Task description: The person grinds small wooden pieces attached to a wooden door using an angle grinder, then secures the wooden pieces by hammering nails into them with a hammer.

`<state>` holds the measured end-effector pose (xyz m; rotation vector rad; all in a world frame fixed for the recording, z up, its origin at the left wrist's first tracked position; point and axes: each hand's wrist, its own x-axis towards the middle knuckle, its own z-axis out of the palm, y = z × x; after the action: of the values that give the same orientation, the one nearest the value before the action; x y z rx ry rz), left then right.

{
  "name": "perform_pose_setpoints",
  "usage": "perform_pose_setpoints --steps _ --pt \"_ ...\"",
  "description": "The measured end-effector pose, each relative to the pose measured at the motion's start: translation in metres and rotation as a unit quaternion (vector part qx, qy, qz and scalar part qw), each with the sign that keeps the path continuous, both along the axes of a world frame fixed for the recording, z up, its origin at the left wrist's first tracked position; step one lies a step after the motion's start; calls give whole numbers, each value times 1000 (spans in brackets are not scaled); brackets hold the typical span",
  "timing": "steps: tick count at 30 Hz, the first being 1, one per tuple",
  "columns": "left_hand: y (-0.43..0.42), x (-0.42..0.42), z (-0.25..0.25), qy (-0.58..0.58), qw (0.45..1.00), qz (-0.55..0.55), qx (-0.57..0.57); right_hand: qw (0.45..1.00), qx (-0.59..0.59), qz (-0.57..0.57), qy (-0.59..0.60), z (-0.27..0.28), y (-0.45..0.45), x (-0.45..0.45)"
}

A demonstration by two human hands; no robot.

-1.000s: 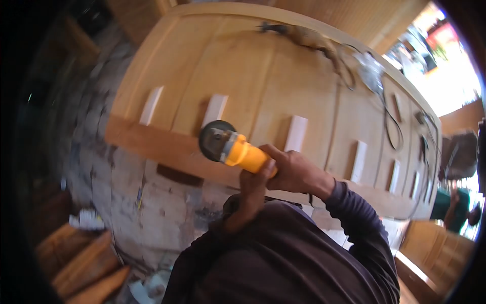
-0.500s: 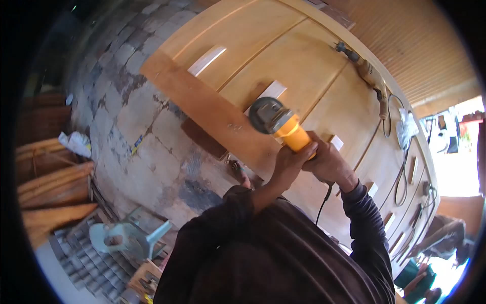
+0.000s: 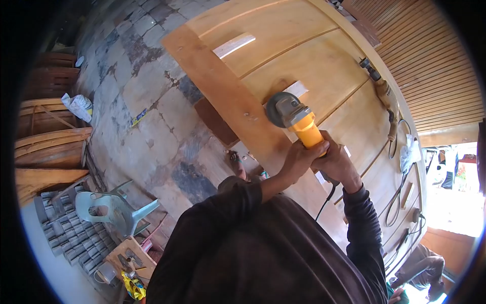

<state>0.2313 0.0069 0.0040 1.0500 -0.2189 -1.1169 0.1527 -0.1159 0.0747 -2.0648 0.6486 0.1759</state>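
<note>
A yellow angle grinder [image 3: 307, 129] with a dark round disc [image 3: 277, 109] is held over a large wooden panel [image 3: 324, 66]. My left hand [image 3: 302, 161] wraps the rear of its body. Beside it, my right hand [image 3: 337, 161] grips the back end, and both hands are closed. The power cord [image 3: 325, 202] hangs below them. The disc is close to a pale wood block [image 3: 297, 89] on the panel; whether it touches the surface I cannot tell. A flat brown board [image 3: 223, 81] runs along the panel's near edge.
A second power tool [image 3: 383, 93] lies on the panel's far side, near a clear plastic bag [image 3: 409, 153] and cables. A pale plastic chair [image 3: 114, 210] stands at lower left. Wooden pieces [image 3: 50, 147] are stacked at left. Another person [image 3: 422, 268] is at lower right.
My view has turned, so the panel and grinder appear further right and the chair further left. Both hands keep their grip on the grinder, whose disc stays near the same pale block.
</note>
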Motion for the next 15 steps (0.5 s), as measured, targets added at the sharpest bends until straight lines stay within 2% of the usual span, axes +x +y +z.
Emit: perform_pose_setpoints --steps 4,6,15 --pt "4 -8 -7 11 996 78 -35 998 -44 39 -33 0 7 1" --pt "6 -9 -10 9 994 100 -47 999 -24 36 -11 8 10 5" --pt "-15 -10 -7 79 993 80 -18 999 9 -5 35 11 -5 4"
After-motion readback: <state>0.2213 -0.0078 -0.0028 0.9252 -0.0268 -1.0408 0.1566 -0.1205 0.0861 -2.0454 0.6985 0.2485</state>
